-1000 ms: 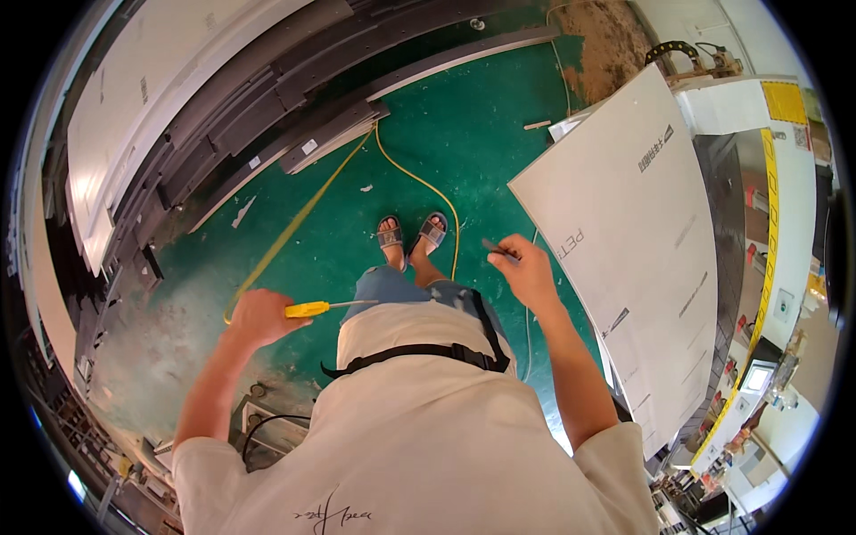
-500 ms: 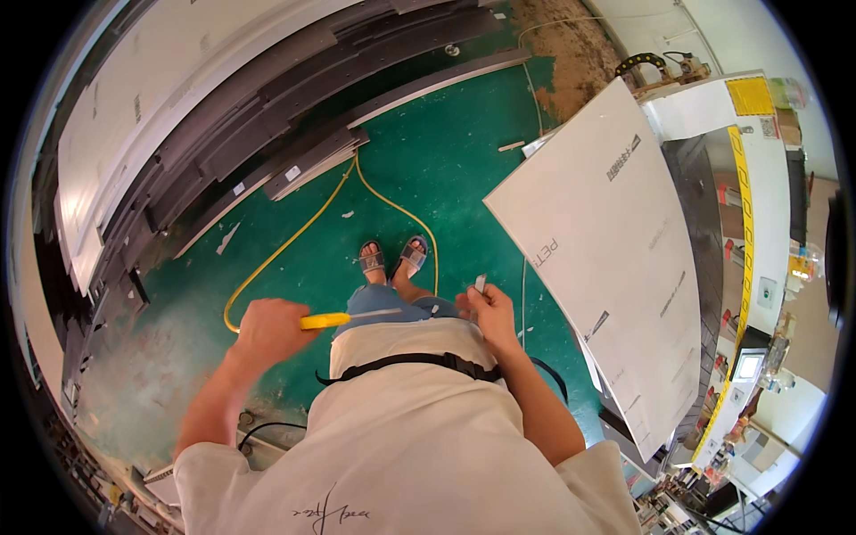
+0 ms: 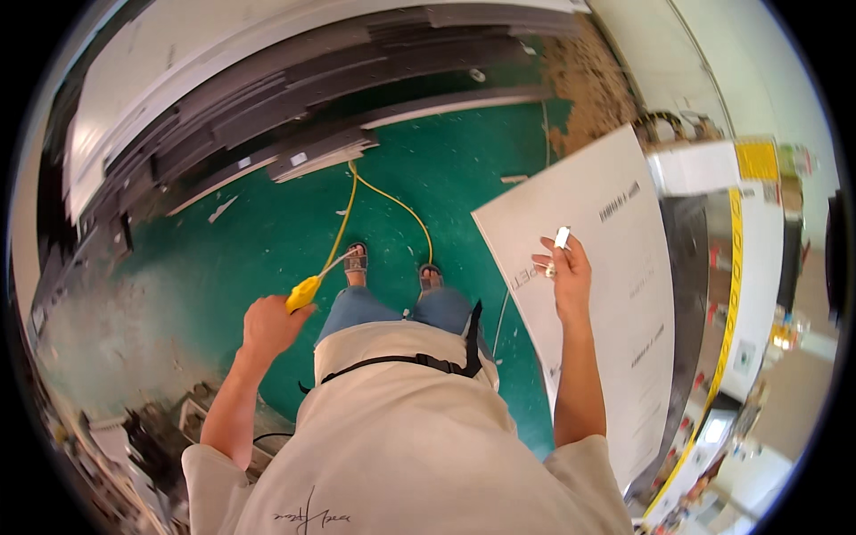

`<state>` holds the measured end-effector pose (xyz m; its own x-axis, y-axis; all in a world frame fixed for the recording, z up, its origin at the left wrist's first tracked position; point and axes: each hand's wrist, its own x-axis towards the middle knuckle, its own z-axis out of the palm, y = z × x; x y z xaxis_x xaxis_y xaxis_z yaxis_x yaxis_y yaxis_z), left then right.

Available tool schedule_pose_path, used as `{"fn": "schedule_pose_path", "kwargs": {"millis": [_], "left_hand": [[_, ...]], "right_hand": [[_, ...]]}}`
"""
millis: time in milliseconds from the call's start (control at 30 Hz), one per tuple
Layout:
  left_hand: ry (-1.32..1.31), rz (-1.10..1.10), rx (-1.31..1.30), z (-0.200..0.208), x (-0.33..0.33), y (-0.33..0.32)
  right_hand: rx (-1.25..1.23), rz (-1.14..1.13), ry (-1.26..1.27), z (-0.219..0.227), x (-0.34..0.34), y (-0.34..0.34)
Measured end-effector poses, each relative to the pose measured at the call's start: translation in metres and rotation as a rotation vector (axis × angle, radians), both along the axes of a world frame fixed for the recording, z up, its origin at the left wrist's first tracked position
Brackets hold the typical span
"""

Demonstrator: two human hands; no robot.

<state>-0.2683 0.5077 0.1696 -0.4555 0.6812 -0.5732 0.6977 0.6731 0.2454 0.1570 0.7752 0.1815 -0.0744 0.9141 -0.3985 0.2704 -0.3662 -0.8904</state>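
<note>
My left hand (image 3: 271, 325) is wrapped round a yellow-handled tool (image 3: 304, 294) with a thin metal shaft pointing up and to the right, over the green floor. Whether it is a screwdriver, a knife or an air gun I cannot tell. My right hand (image 3: 568, 267) is raised over a large pale board (image 3: 615, 294) and grips a small whitish piece (image 3: 562, 237) between its fingers. A second small light bit shows by the lower fingers, too small to name. The board leans at the right with dark printed marks on its face.
A yellow hose (image 3: 412, 211) loops over the green floor (image 3: 267, 232). Dark panels (image 3: 267, 102) are stacked at the far left under pale sheets. Along the right runs a white machine (image 3: 761, 232) with a yellow-marked edge. Scraps lie about the floor.
My right hand has moved up and to the right, from near the waist to over the board. The yellow tool has tilted upward. My feet have moved apart.
</note>
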Motion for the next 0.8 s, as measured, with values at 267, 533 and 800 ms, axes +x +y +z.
{"fn": "schedule_pose_path", "kwargs": {"millis": [267, 533, 800], "left_hand": [[-0.168, 0.365, -0.494, -0.013, 0.08, -0.153], [0.026, 0.696, -0.224, -0.006, 0.214, -0.246], [-0.168, 0.448, 0.233, 0.059, 0.289, -0.038]], "right_hand": [[-0.015, 0.323, 0.07, -0.049, 0.041, 0.078], [0.446, 0.364, -0.273, -0.059, 0.098, 0.134], [0.765, 0.913, -0.282, -0.06, -0.001, 0.094]]}}
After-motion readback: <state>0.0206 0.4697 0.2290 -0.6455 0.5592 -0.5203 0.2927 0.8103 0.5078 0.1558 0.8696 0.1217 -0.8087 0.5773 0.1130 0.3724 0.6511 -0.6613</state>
